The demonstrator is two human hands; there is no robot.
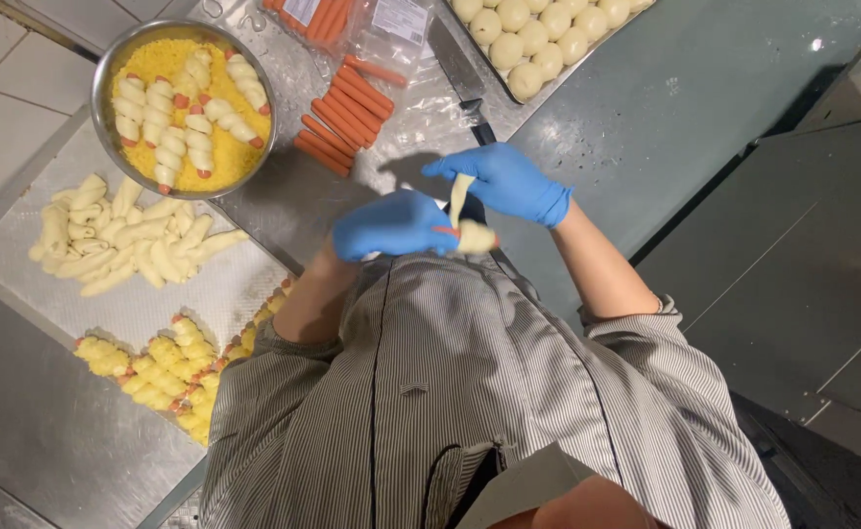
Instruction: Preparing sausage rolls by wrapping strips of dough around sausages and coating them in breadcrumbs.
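Grey steel tabletop [646, 127] fills view. Perforated metal baking tray [205, 294] at 9 o'clock, pale raw dough strips [122, 240] heaped on it, crumb-coated yellow rolls [161, 362] at 8. Round steel bowl of yellow crumbs [184, 93] at 11, wrapped sausages inside. Loose orange sausages [347, 113] on plastic at 12. Pale dough balls [538, 34] at 1.

Both forearms bent inward, blue-gloved hands at centre. Left hand [391, 225] clamped on dough-wrapped sausage [472, 237]. Right hand [504, 181] pinches dough strip end [460, 196], pulled upward.
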